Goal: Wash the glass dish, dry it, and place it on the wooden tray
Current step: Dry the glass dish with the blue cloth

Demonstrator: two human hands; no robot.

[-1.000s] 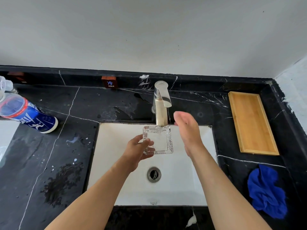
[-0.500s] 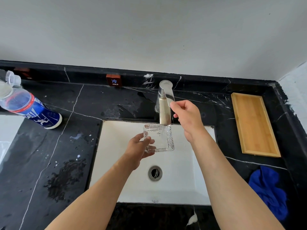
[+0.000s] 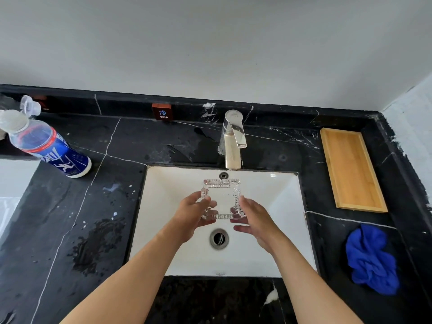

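Both hands, the left hand (image 3: 190, 215) and the right hand (image 3: 253, 219), hold the glass dish (image 3: 222, 199) by its bumpy sides over the sink (image 3: 280, 202) (wet glass is probably slippery and can break).

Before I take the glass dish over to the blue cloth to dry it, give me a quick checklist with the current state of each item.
1. Glass dish held on both sides, left hand and right hand: ok.
2. Dish over the sink, so drips fall in the basin: ok.
3. Faucet off: cannot tell; no stream is visible.
4. Dish rinsed clean: cannot tell.
5. Blue cloth on the counter at right, nothing on it: ok.
6. Wooden tray empty: ok.
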